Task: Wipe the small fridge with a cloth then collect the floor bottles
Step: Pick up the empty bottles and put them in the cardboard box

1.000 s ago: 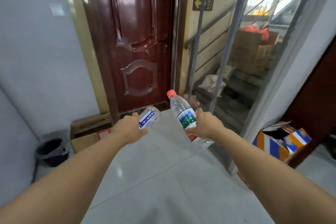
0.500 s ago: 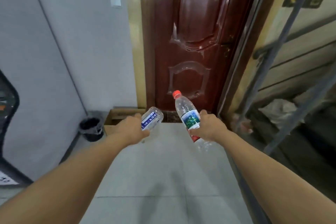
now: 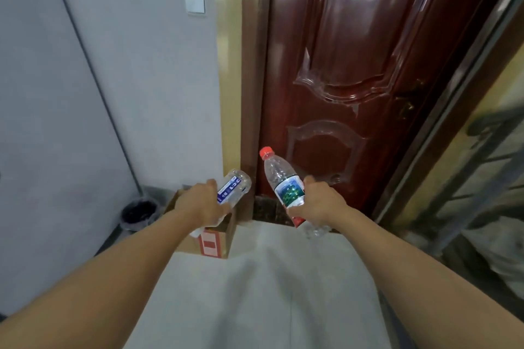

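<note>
A person carries two plastic bottles toward a cardboard box beside a dark red door

The left hand [image 3: 200, 202] is wrapped around a small blue-labelled bottle [image 3: 233, 189], held just above the open cardboard box [image 3: 212, 238]; the right hand [image 3: 314, 202] is closed around a taller red-capped bottle [image 3: 283, 185], tilted over the tiled floor [image 3: 255, 292]. The fridge is out of view. Either thin, crushable bottle could slip and roll, or miss the box if released early
</note>
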A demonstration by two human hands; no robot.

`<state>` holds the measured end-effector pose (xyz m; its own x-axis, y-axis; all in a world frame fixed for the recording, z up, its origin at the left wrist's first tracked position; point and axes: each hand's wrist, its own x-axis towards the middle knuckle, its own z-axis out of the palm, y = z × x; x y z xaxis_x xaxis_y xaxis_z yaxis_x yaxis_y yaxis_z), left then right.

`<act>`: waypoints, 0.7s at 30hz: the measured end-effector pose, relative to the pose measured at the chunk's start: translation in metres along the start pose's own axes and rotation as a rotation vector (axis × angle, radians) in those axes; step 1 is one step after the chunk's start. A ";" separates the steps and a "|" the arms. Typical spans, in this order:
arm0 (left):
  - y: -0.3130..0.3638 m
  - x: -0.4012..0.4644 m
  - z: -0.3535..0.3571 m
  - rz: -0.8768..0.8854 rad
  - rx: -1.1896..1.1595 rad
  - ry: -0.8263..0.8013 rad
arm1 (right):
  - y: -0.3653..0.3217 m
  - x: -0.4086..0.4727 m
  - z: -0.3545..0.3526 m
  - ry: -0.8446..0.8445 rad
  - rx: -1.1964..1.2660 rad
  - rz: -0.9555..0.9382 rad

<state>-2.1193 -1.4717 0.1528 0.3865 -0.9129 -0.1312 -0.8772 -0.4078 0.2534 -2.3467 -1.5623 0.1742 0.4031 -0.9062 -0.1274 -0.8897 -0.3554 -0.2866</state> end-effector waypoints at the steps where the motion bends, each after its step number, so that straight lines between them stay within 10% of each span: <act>1: 0.001 0.015 -0.001 -0.011 0.021 0.014 | 0.001 0.019 -0.002 -0.006 0.003 -0.018; 21: -0.022 0.229 0.035 -0.721 -0.282 0.113 | -0.065 0.395 0.020 -0.369 -0.094 -0.558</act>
<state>-2.0218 -1.6712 0.0836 0.8734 -0.4106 -0.2618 -0.2985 -0.8762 0.3783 -2.1251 -1.8926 0.1240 0.8397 -0.4492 -0.3051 -0.5349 -0.7810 -0.3224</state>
